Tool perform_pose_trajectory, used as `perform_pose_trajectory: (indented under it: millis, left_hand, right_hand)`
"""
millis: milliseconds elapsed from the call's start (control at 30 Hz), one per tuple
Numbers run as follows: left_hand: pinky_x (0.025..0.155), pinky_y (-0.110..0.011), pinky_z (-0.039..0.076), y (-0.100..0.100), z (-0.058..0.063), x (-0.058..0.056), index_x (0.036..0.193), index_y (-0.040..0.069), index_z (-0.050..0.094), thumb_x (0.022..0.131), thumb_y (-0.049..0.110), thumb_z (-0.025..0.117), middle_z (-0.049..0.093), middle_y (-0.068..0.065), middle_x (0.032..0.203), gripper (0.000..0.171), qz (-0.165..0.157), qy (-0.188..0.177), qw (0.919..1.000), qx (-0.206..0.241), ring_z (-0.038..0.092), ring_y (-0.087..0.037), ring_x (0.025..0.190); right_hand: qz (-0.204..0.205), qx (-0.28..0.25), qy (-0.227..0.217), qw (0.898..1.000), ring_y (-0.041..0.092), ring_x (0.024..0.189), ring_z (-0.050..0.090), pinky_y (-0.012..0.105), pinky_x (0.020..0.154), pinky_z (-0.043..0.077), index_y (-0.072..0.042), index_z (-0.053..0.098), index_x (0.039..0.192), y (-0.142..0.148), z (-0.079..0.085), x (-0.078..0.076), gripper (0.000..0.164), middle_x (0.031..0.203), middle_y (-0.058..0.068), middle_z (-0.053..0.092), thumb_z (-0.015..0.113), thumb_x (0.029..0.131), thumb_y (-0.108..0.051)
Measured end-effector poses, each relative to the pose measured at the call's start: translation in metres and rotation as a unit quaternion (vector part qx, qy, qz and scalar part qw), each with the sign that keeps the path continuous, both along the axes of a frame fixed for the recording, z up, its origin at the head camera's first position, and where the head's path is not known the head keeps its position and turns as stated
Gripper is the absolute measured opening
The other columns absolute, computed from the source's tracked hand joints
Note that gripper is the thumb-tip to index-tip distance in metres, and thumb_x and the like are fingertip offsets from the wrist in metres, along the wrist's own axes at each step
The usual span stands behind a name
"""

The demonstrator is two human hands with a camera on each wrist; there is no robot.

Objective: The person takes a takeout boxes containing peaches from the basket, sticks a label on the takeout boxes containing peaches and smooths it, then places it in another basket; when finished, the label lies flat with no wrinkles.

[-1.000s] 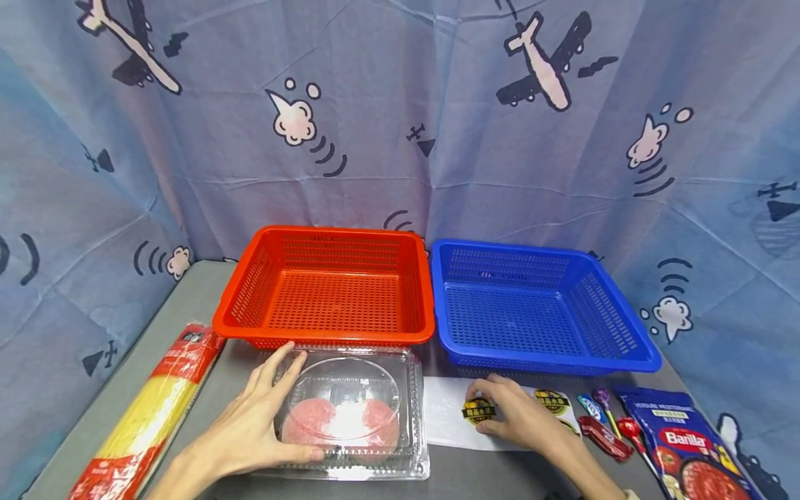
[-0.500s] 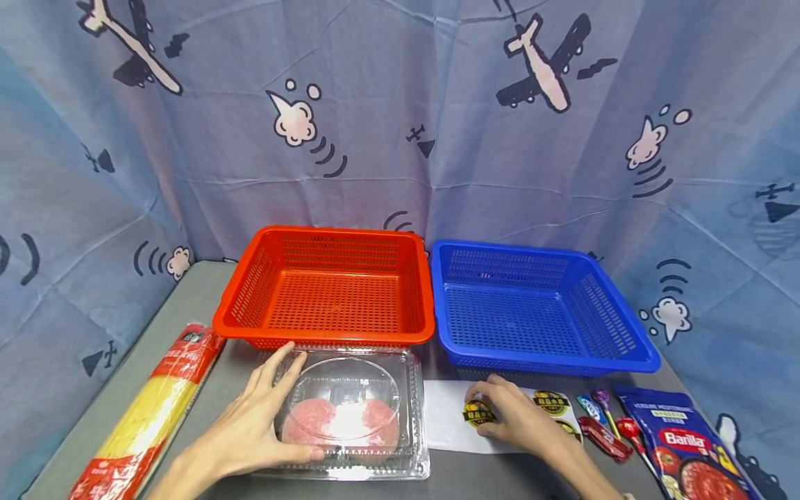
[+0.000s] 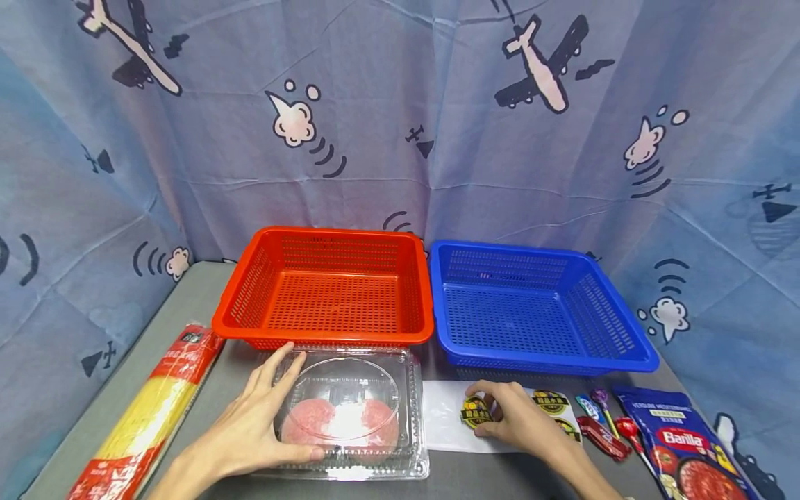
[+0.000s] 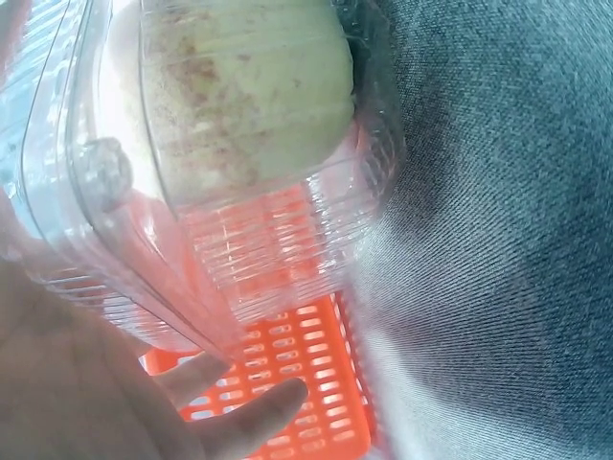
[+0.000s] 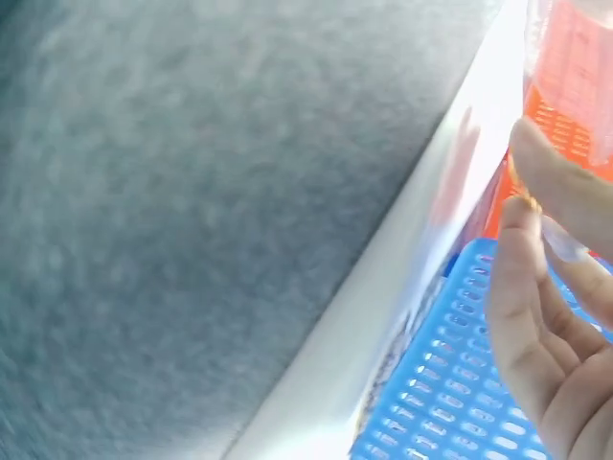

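A clear plastic clamshell box [image 3: 409,389] holds two round pinkish fruits [image 3: 312,419], its lid down; in the left wrist view one fruit [image 4: 244,101] looks pale yellow-green with red patches. My left hand [image 3: 253,417] rests against the box's left side, fingers stretched toward its back corner and thumb along the front edge. To the right, a white sheet [image 3: 444,417] bears round black-and-gold stickers [image 3: 550,401]. Over it my right hand [image 3: 515,420] pinches one sticker [image 3: 476,412] between thumb and fingers; its thin yellowish edge shows between the fingertips in the right wrist view.
A red basket [image 3: 325,338] stands behind the box, with a blue basket [image 3: 550,362] beside it. A noodle packet [image 3: 150,410] lies at left. At right are lollipops [image 3: 628,428], a red-wrapped sweet [image 3: 603,437] and a blue Barilla pouch [image 3: 681,437].
My right hand has shifted very slightly, and the pinched sticker has tilted a little and moved slightly left. The left hand and the box have stayed in place.
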State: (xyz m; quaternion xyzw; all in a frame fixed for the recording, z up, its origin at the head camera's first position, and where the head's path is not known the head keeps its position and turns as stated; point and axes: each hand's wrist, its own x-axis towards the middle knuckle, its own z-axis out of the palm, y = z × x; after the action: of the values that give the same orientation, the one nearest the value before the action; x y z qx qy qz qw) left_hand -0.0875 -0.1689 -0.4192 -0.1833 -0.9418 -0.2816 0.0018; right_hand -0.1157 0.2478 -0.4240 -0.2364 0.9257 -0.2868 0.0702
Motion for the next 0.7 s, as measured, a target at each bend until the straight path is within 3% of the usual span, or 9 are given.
perform_pose_trajectory:
  millis: [167,333,500,700]
  left_hand:
    - [0.082,-0.074,0.050,0.000,0.001,0.001,0.164,0.021,0.026,0.064,0.081,0.077,0.012,0.000,0.171,0.127,0.000,0.001,1.0000,-0.002,0.034,-0.042,0.146]
    - [0.082,-0.074,0.050,0.000,0.002,0.001,0.164,0.022,0.025,0.065,0.081,0.077,0.012,0.000,0.171,0.127,0.000,-0.001,1.0000,-0.004,0.034,-0.042,0.146]
    - [0.083,-0.076,0.049,0.000,0.001,0.001,0.164,0.023,0.025,0.064,0.082,0.076,0.012,0.000,0.171,0.127,0.005,-0.005,1.0000,-0.006,0.034,-0.042,0.146]
    - [0.084,-0.078,0.047,0.000,0.000,0.001,0.164,0.023,0.025,0.064,0.082,0.076,0.012,-0.001,0.171,0.126,0.005,-0.009,0.9999,-0.002,0.034,-0.042,0.146]
  right_hand:
    - [-0.007,-0.045,-0.009,0.999,-0.007,0.060,0.050,0.019,0.052,0.047,0.000,0.067,0.118,-0.003,0.008,0.004,0.061,0.080,0.000,0.062,0.095,0.065,-0.009]
    - [-0.005,-0.077,-0.002,0.997,-0.007,0.059,0.050,0.019,0.050,0.048,0.001,0.067,0.118,-0.010,0.016,0.008,0.056,0.075,-0.002,0.059,0.090,0.068,0.000]
    - [-0.025,-0.092,0.054,0.994,-0.008,0.059,0.050,0.020,0.051,0.050,-0.003,0.070,0.115,-0.019,0.027,0.011,0.051,0.072,-0.005,0.059,0.091,0.068,-0.002]
    - [-0.042,-0.113,0.140,0.983,-0.008,0.062,0.052,0.021,0.055,0.052,-0.004,0.073,0.114,-0.036,0.041,0.015,0.054,0.073,-0.009,0.058,0.095,0.065,-0.007]
